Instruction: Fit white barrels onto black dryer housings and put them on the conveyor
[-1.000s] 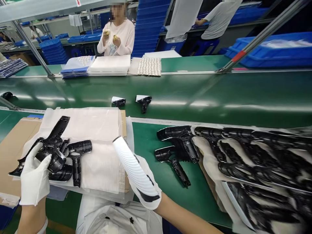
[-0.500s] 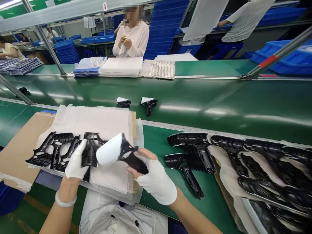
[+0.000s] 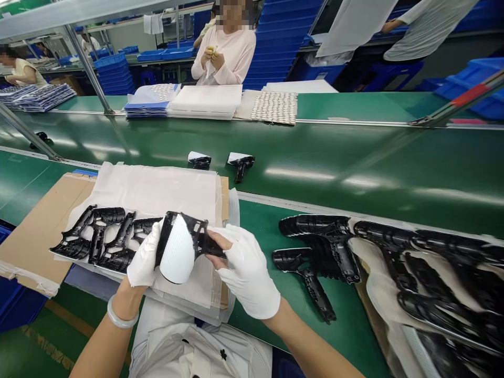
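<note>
Gripping white-and-black pistol-shaped plastic shell [image 3: 178,254] handle-rightward in white-gloved right hand [image 3: 249,270], overlapping black plastic shell [image 3: 167,226] pinched in white-gloved left hand [image 3: 145,262].

No words, numbers or brand names can be read. On the floor [image 3: 19,357] at the near left, a yellow marking [image 3: 47,346] is too patchy and blurred to make out as lettering. At the far right, the slanting metal post [image 3: 437,113] carries a plain red band [image 3: 470,97]. At the near middle, the white clothing [image 3: 200,344] bears a small dark flower-like mark [image 3: 223,355]. Any print on the blue-and-white stack [image 3: 47,97] at the far left is too small to read.
</note>
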Tool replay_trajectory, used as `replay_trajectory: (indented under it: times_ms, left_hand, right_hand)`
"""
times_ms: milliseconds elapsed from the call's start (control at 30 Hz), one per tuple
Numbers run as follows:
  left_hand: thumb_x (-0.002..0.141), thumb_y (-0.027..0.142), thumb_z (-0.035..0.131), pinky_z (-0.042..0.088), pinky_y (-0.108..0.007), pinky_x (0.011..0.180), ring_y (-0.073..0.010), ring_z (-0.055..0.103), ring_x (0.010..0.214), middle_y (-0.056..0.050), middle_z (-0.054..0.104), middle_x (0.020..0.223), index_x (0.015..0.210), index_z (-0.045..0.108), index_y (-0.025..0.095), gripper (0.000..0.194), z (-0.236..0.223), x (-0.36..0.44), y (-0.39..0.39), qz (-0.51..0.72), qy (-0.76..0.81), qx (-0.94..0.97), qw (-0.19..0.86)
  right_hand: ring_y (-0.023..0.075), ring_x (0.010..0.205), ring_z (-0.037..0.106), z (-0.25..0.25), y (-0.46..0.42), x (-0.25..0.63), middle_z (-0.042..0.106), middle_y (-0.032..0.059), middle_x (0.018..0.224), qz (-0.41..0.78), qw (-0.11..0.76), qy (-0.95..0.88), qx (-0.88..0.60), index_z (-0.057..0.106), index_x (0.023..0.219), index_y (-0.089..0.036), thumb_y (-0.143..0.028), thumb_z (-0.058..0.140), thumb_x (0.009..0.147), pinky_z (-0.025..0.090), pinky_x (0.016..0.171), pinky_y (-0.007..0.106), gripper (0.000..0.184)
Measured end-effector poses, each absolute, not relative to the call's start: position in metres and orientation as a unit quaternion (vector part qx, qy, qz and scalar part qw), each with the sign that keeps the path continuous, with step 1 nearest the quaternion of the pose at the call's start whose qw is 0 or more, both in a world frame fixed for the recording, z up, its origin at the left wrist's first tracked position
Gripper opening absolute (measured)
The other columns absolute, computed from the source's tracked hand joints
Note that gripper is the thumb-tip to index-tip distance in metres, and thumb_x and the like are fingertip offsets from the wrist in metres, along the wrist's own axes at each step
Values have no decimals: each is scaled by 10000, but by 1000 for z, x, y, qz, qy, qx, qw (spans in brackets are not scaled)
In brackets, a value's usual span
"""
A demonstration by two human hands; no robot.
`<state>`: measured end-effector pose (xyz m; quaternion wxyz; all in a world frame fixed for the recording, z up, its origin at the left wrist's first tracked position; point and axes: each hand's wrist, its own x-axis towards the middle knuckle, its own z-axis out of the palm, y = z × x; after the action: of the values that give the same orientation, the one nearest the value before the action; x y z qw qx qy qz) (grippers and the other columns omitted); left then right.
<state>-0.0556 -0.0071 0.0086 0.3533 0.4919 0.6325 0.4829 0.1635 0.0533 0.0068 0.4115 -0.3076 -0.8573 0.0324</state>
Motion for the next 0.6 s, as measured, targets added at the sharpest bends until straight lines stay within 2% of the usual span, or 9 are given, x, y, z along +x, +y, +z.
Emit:
replay_trajectory:
  times_ms: [100,167,300,367,433,500,567,600]
  left_hand:
    - [901,716,425,486,-463,1107,-323,576,1306,-95,725,1236,1256,677,215,663,18,-40,-3,489,620,428,439]
    - [936,699,364,526,-429,1064,-311,606,1273,-101,713,1262,1287,656,203,675,22,-34,-1,494,604,395,485]
    - [901,715,443,407,-420,1173,-309,460,1410,-103,641,1376,1345,613,207,696,22,-36,-5,504,584,383,508]
    - [898,739,408,334,-421,1215,-305,379,1463,-108,580,1446,1405,559,210,749,23,-40,-9,492,557,421,520]
    - [847,802,407,286,-441,1235,-321,328,1487,-128,457,1547,1486,453,208,874,27,-43,-12,464,519,506,509]
    - [688,883,529,261,-506,1236,-379,292,1492,-172,309,1618,1535,351,186,1110,34,-44,-13,434,509,602,435]
    - [523,874,679,276,-572,1210,-431,335,1457,-222,317,1596,1521,347,164,1269,42,-43,-12,421,530,652,342]
    - [490,848,726,313,-584,1183,-437,404,1411,-234,405,1537,1481,401,157,1250,46,-43,-10,418,538,663,309]
  right_hand:
    - [236,1099,667,-1,54,158,712,104,1192,77,409,-864,-283,566,1313,-222,-173,576,925,511,1008,470,391]
    - [241,1120,663,-6,54,156,707,112,1209,98,406,-864,-281,577,1321,-216,-160,579,915,526,998,463,410]
    - [267,1035,680,-9,55,153,722,116,1142,176,341,-863,-329,600,1306,-221,-167,591,887,563,884,431,422]
    - [270,950,679,-7,58,153,728,107,1053,263,286,-853,-348,622,1248,-210,-212,609,875,559,830,417,373]
    - [252,868,662,-3,60,153,713,89,973,389,245,-816,-352,625,1139,-184,-312,586,895,549,767,385,278]
    - [225,800,626,1,61,152,677,67,890,515,217,-758,-336,589,1002,-174,-476,520,921,528,707,347,320]
    - [208,779,586,5,59,150,625,44,825,597,198,-713,-308,545,892,-187,-652,444,909,507,697,332,477]
    - [201,780,569,7,57,149,604,37,811,622,189,-702,-291,533,848,-193,-723,424,887,499,709,329,543]
